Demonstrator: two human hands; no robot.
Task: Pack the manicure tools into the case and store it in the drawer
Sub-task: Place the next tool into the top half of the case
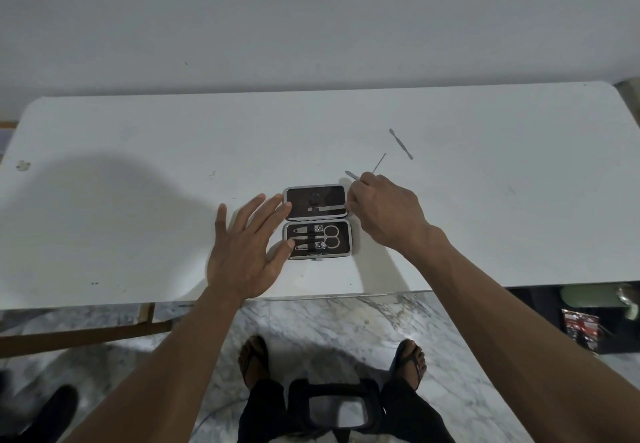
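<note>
An open manicure case (pixel 349 234) lies on the white table (pixel 138 165), dark lining up. Its near half holds scissors (pixel 330 236) and two clippers under straps. Its far half holds one thin tool (pixel 329 207). My left hand (pixel 247 248) rests flat beside the case with fingers spread, fingertips touching its left edge. My right hand (pixel 384 214) hovers at the case's far right corner, fingers pinched on a slim metal tool (pixel 352 175) whose tip sticks out to the left. Another thin tool (pixel 379 162) and a cuticle pusher (pixel 401 144) lie loose beyond it.
The table's near edge runs just below the case, with marble floor (pixel 329 318) and my feet under it. A wall stands behind the table. Dark clutter sits on the floor at the right (pixel 581 328). No drawer is visible.
</note>
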